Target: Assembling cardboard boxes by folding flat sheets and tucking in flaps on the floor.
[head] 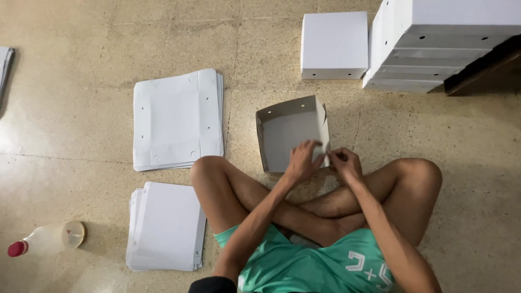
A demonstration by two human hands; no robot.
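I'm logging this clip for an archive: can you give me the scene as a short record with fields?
Setting: person sits cross-legged on a tiled floor
Left hand: on the near wall of a half-folded cardboard box
Right hand: pinching the box's near right corner
Flat sheets: two stacks at left
Finished boxes: one, plus a pile top right
Bottle: lying bottom left

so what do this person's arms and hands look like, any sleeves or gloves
Both arms are bare from the hands to the frame edge: no gloves, rings, watch or bands visible on the left hand or right hand. A dark sleeve edge shows at the left upper arm.
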